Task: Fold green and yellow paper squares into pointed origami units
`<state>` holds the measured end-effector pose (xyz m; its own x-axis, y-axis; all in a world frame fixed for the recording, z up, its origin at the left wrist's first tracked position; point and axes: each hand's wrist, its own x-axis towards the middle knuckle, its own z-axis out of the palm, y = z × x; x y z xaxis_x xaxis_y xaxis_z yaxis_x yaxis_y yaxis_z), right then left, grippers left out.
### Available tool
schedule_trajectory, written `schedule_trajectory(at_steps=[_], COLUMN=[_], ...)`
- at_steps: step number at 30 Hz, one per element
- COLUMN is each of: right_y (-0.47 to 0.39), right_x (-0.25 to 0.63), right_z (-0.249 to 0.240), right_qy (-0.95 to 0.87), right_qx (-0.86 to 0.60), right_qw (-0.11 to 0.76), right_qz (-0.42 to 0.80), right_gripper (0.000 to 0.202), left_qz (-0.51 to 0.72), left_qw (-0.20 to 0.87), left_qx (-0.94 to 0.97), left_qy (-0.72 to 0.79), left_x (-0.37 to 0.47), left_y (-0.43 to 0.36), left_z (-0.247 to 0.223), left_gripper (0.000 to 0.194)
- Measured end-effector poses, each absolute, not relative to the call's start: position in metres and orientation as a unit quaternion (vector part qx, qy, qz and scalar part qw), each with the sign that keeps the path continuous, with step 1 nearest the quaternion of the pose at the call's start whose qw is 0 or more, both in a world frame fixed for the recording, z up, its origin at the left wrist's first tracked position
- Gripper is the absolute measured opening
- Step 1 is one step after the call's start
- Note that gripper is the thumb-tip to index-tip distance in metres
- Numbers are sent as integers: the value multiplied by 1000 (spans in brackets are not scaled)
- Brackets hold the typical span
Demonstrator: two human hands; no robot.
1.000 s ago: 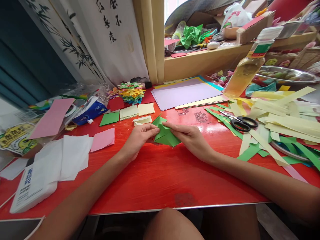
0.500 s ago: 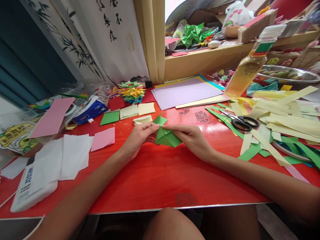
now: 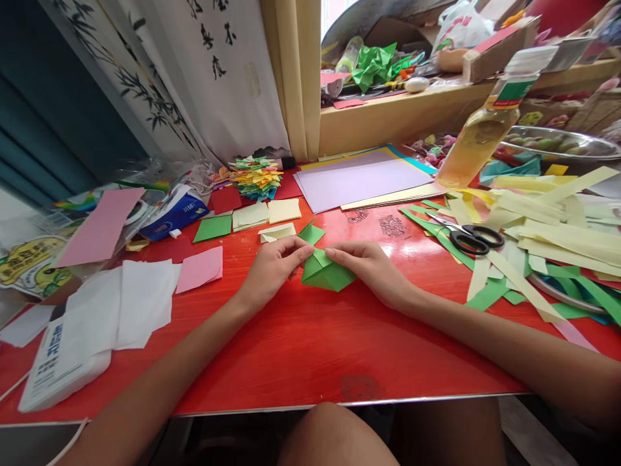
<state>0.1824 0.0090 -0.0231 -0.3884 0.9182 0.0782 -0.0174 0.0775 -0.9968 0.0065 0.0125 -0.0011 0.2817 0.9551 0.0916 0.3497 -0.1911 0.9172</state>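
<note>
A partly folded green paper [image 3: 330, 275] is held above the red table [image 3: 272, 349], between both hands. My left hand [image 3: 281, 262] pinches its upper left corner between thumb and fingers. On its upper right edge, the thumb and fingers of my right hand [image 3: 361, 262] are closed. Just behind the held paper lies another green piece [image 3: 312, 234]. Cream folded papers [image 3: 277, 233] rest behind my left hand, and a green square [image 3: 212, 229] lies farther left.
Scissors [image 3: 468, 238] and cut paper strips [image 3: 557, 239] cover the right side, near a tilted-looking bottle [image 3: 478, 139]. Lilac sheets [image 3: 363, 178] lie at the back. At left are a pink square [image 3: 200, 269], white sheets [image 3: 121, 304] and a blue packet [image 3: 174, 213].
The green paper has tilted and shifted slightly in my hands. My left thumb has moved right along its top edge, and my right fingers have changed their hold.
</note>
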Motion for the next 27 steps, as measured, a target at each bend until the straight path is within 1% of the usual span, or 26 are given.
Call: schedule_trajectory(at_steps=[2,6,9,17,27], right_y=[11,13,14,14,17], right_x=[183,184,184,184,185], right_z=[-26,-29,-27,-27,-28], right_qy=[-601,-588,-598,-636,-630], right_qx=[-373,-386,-394,-404,-393], right_qw=[397,424,423,400,388], right_qz=[585,570,555,522,546], right_gripper=[31,27,27,33,29], left_qz=[350,306,283,268,250], left_qw=[425,451,448,435,417], left_qx=[682,686,689,700,711], left_qy=[480,482,494,500,508], left_x=[6,3,1,1,-2], left_y=[13,16,17,18,21], left_z=[-1,1,1,-3,-3], left_gripper=[25,23,23,25,24])
